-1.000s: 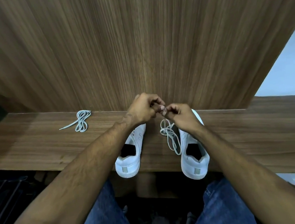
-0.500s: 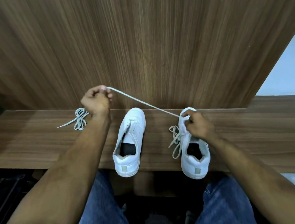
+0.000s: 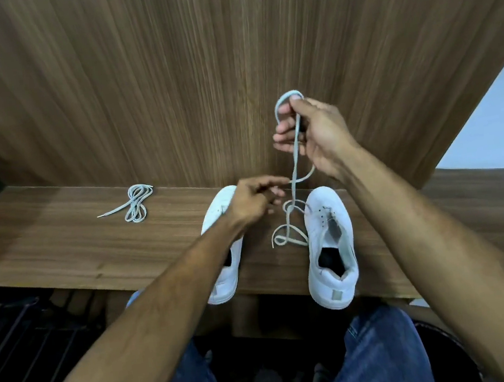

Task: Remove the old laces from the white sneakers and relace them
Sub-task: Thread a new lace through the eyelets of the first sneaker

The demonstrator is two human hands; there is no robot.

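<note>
Two white sneakers stand heel-toward-me on a wooden shelf (image 3: 61, 252). The right sneaker (image 3: 330, 244) has no lace in its eyelets. My left forearm hides much of the left sneaker (image 3: 217, 201). My right hand (image 3: 311, 139), raised above the right sneaker, grips a pale grey lace (image 3: 293, 166) looped over its fingers. The lace hangs down and ends in loose coils on the shelf between the shoes. My left hand (image 3: 255, 200) hovers over the left sneaker's toe, fingers loosely curled beside the hanging lace; whether they pinch it is unclear.
A second pale lace (image 3: 134, 202) lies bundled on the shelf to the left. A wood-grain wall rises right behind the shelf. A dark metal rack (image 3: 17, 334) sits below left. My knees in blue jeans are under the shelf edge.
My left hand swung back from the far left to the middle. My right hand rose from the right sneaker, gathering the lace into a loop. The lace is no longer stretched taut.
</note>
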